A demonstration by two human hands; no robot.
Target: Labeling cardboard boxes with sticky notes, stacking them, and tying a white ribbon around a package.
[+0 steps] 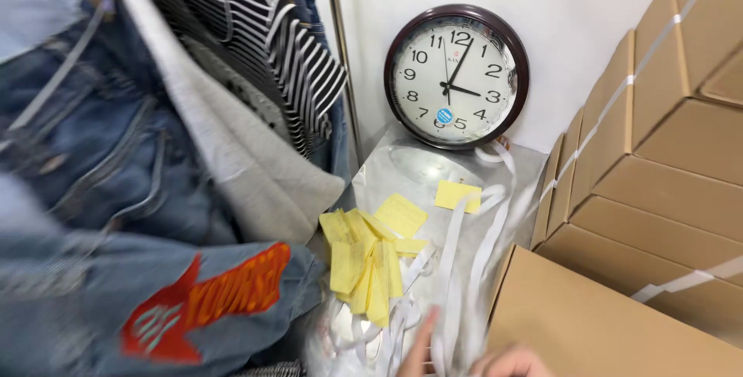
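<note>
Only part of my right hand [495, 361] shows at the bottom edge, blurred. Its fingers reach among loose white plastic strips [457, 269] that lie over a clear plastic bag [410, 172]. Whether the fingers grip a strip cannot be told. Just left of the hand, several yellow paper slips [368, 257] lie in a loose pile on the bag. One more yellow slip [457, 195] sits apart, farther back. My left hand is out of sight.
A round dark-rimmed wall clock [457, 75] leans against the white wall behind the bag. Strapped cardboard boxes [658, 152] are stacked at the right, one box [588, 323] close to the hand. At left hang denim garments [101, 160], one with a red-orange patch [209, 299], and a striped top [271, 44].
</note>
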